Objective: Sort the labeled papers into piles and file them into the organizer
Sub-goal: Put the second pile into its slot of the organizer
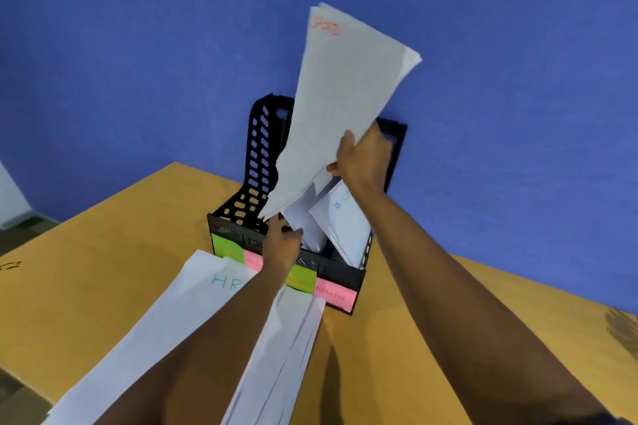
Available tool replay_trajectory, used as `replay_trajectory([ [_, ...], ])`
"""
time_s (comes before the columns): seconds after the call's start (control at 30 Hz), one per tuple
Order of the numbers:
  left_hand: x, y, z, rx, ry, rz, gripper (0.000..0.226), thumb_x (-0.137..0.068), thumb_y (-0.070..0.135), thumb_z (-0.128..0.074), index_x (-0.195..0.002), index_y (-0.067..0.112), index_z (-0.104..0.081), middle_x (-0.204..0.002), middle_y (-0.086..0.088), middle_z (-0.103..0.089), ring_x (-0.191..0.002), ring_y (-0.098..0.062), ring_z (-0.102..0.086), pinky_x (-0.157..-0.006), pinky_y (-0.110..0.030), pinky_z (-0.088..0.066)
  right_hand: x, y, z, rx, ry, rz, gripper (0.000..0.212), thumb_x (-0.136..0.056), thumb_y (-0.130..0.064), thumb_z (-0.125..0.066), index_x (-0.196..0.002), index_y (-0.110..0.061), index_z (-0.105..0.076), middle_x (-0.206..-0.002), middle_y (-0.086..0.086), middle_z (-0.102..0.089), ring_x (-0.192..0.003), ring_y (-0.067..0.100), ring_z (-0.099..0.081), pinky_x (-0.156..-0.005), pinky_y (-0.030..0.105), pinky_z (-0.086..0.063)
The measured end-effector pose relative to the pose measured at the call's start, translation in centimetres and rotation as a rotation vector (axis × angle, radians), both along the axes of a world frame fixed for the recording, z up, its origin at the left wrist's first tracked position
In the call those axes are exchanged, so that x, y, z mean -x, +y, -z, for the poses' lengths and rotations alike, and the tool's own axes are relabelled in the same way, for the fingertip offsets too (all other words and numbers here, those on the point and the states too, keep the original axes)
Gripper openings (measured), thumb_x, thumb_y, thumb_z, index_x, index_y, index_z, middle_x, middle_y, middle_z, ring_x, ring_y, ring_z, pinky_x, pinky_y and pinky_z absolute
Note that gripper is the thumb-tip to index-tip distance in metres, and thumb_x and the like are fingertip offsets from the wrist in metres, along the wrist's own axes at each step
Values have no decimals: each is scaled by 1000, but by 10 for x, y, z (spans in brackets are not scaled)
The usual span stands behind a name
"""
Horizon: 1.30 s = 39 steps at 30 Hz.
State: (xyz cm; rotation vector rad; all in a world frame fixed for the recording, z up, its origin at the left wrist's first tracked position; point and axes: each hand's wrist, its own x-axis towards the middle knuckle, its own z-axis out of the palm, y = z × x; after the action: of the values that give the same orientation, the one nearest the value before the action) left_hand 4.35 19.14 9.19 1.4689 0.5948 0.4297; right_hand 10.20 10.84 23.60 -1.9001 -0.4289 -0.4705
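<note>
Where the worktop (103,252) meets the blue wall (138,45), we record one black slotted organizer (262,148), standing upright, its front face carrying four sticky labels: green (226,247), pink (253,262), green (302,279) and pink (335,295), the last lettered in red.

Item: one sheaf of white papers (345,97), red lettering at its top corner, held tilted above the organizer, its lower end at the slots. Our right hand (362,159) grips its lower right edge, thumb over the front. Our left hand (281,245) reaches in at the organizer's front rim beneath the sheaf's lower corner, fingers curled; we cannot tell whether it pinches a sheet.

Item: filed papers (341,224), leaning in the right-hand slots, faint blue lettering.

Item: one pile marked "HR" (172,314), flat on the worktop before the organizer; a second pile (286,348) just beside it, partly under our left forearm.
</note>
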Motion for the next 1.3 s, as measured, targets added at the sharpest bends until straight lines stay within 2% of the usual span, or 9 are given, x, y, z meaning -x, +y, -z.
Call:
replay_trajectory([
  [0.17, -1, -7, 5, -416, 112, -25, 42, -89, 11, -52, -130, 21, -51, -121, -5, -63, -119, -26, -54, -102, -38, -36, 17, 42, 11, 357, -120, 45, 45, -90, -2, -39, -135, -10, -38, -87, 21, -65, -74, 36, -59, -61, 34, -42],
  [0.23, 2, -11, -1, -663, 141, 4, 13, -87, 13, -50, -88, 21, -60, -87, 0, -65, -93, -28, -56, -85, -36, -32, 20, 51, 20, 439, -153, 15, 48, -88, 3, -38, -134, -11, -37, -69, 13, -54, -63, 29, -49, -56, 32, -37],
  [0.3, 3, -12, -5, -738, 129, 54, 37, -85, 9, -47, -57, 29, -32, -60, 10, -41, -76, -20, -43, -74, -31, -25, 17, 58, 31, 497, -175, -17, 50, -86, 6, -37, -133, -10, -35, -60, 6, -44, -60, 26, -47, -55, 31, -34],
  [0.37, 1, -6, -2, -770, 155, 70, 42, -85, 9, -46, -55, 28, -25, -60, 12, -34, -78, -20, -40, -75, -29, -23, 13, 64, 42, 515, -172, -39, 51, -87, 6, -36, -135, -10, -34, -64, 8, -46, -60, 26, -48, -54, 31, -34],
  [0.53, 0, 14, 5, -790, 238, -168, 21, -86, 7, -46, -90, 12, -67, -101, -7, -65, -108, -28, -51, -80, -33, -30, 7, 70, 65, 494, -162, -52, 44, -90, 3, -32, -132, -9, -36, -70, 14, -54, -61, 32, -51, -57, 32, -34],
  [0.67, 0, 32, 10, -805, 270, -369, 23, -80, 2, -53, -79, 14, -73, -115, -8, -57, -115, -30, -46, -91, -39, -30, 2, 76, 82, 492, -147, -52, 45, -88, 5, -33, -131, -9, -39, -76, 21, -64, -67, 37, -61, -58, 31, -35],
  [0.97, -4, 48, 23, -1001, 345, 1, 30, -91, 12, -45, -105, 18, -71, -123, 4, -65, -134, -12, -41, -114, -43, -12, -6, 79, 111, 633, 201, -60, 38, -98, -17, -29, -136, -15, -28, -115, 17, -55, -89, 23, -49, -55, 20, -33],
  [1.13, -3, 49, 24, -1121, 403, 67, 34, -92, 18, -36, -99, 19, -70, -114, 3, -67, -127, -14, -47, -115, -47, -10, -1, 77, 107, 524, 445, -127, 48, -90, -16, -53, -129, -12, -25, -119, 20, -55, -110, 37, -52, -72, 35, -40],
  [1.3, 8, 68, 33, -975, 67, -302, 42, -69, 24, -25, -67, 12, -65, -77, -4, -68, -85, -28, -62, -84, -36, -29, 13, 77, 99, 574, 302, -200, 54, -86, -22, -61, -128, -7, -29, -114, 21, -61, -106, 39, -57, -81, 37, -44],
])
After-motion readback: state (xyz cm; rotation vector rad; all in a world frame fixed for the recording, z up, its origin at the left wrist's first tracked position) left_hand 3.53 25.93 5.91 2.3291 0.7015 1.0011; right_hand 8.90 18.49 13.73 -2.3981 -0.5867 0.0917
